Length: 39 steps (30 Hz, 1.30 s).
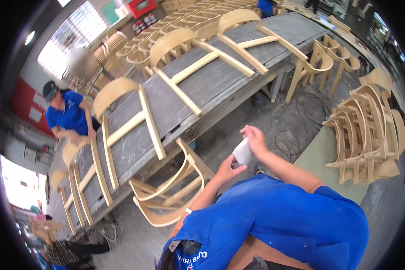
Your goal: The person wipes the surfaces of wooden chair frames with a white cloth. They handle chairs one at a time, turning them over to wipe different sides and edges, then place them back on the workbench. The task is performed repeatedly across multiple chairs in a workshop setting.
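My left hand [227, 171] grips the lower end of a small pale sheet [242, 153], thumb apart from the other fingers. At the sheet's upper end is my right hand [255, 140], its fingers curled in and the sheet against them. Whether the sheet is paper or cloth cannot be made out. Both hands are in front of my body, off the table's near edge. Bare wooden chair frames [170, 85] lie in a row on the long grey table [202, 92] beyond them. Left of my left forearm, wooden chair frames [168, 220] rest on the floor.
To the right stand stacked wooden chair parts [369, 130] on a greenish mat [317, 155]. Cables [285, 135] coil on the floor before the table. More chairs [317, 63] are by its far right end. Across the table, a person in blue [72, 110] handles a frame.
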Tool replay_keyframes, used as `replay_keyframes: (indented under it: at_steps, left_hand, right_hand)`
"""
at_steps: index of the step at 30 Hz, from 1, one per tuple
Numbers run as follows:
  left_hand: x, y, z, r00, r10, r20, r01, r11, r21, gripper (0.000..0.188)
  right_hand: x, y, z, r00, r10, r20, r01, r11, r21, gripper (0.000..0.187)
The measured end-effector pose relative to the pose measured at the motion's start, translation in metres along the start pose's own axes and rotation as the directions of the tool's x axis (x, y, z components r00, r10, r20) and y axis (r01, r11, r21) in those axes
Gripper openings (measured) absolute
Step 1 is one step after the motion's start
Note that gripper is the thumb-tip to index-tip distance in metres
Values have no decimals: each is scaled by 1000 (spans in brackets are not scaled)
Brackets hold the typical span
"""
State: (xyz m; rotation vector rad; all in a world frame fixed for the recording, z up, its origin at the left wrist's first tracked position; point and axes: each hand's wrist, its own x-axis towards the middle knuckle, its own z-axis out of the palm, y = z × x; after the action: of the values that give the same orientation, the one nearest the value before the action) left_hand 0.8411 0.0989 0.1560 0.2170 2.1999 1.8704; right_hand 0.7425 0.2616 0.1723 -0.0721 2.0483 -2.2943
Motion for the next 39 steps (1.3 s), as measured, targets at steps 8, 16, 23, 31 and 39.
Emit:
replay_keyframes:
  at_steps: [8,16,23,31,39]
  left_hand:
    - [104,36,14,992,-90,-90,73,982,-176,32]
    - [210,48,37,991,-92,-99,86,994,-64,40]
    - [257,40,30,975,-172,-139,163,984,-73,35]
    - [299,-29,-92,818,-353,-454,296,935,-194,24]
    - [432,-58,-157,830,-455,-324,435,890,-135,21]
  right_hand:
    - [54,-33,-75,901,177,395,-139,983,-124,26]
    - [150,-30,-166,550,397,735,-562,827,-26,40]
    - [201,-12,-169,583,456,673,-516,847,-127,40]
    - [284,-19,-205,760,523,384,-574,818,22,39]
    - [367,-36,-225,872,488,41,-489,872,26,41]
